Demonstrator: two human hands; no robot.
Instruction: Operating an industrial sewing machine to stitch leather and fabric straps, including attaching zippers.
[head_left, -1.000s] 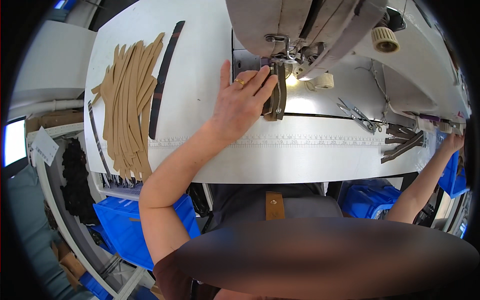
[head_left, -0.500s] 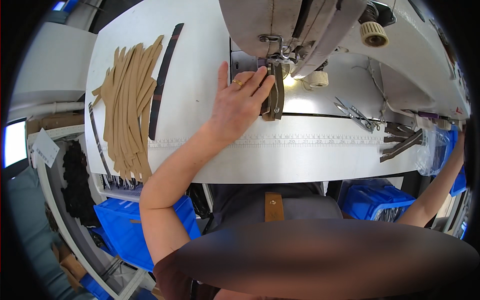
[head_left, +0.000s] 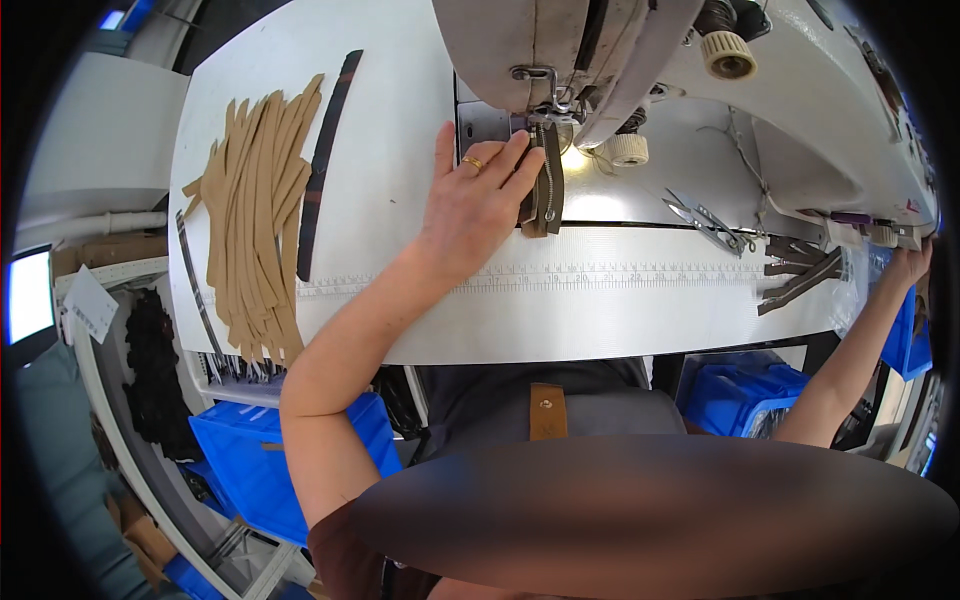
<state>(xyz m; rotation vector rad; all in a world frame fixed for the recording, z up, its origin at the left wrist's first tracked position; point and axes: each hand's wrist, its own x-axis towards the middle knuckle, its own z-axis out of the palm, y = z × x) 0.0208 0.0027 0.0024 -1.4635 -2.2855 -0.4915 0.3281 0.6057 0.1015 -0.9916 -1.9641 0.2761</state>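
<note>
My left hand [head_left: 475, 205], with a ring on one finger, lies with its fingers stretched out over a dark brown strip with a metal zipper [head_left: 549, 185]. Its fingertips press on the strip's left side, just in front of the presser foot of a sewing machine [head_left: 570, 60]. The strip's upper end reaches under the foot, where a small lamp glows. At the far right, my right hand [head_left: 908, 264] is raised by the right end of the machine. Its fingers are too small and partly hidden to make out, so whether it holds anything cannot be told.
Tan strips [head_left: 255, 220] lie piled at the left beside a long black strip [head_left: 328, 165]. A printed ruler [head_left: 580, 277] crosses the white table. Thread snips [head_left: 708, 225] and several short dark zippers [head_left: 800, 280] lie at the right. Blue bins [head_left: 265, 465] stand below the table.
My right hand and forearm have shifted upward at the right edge. The left hand stays on the zipper strip; the whole view has slid slightly.
</note>
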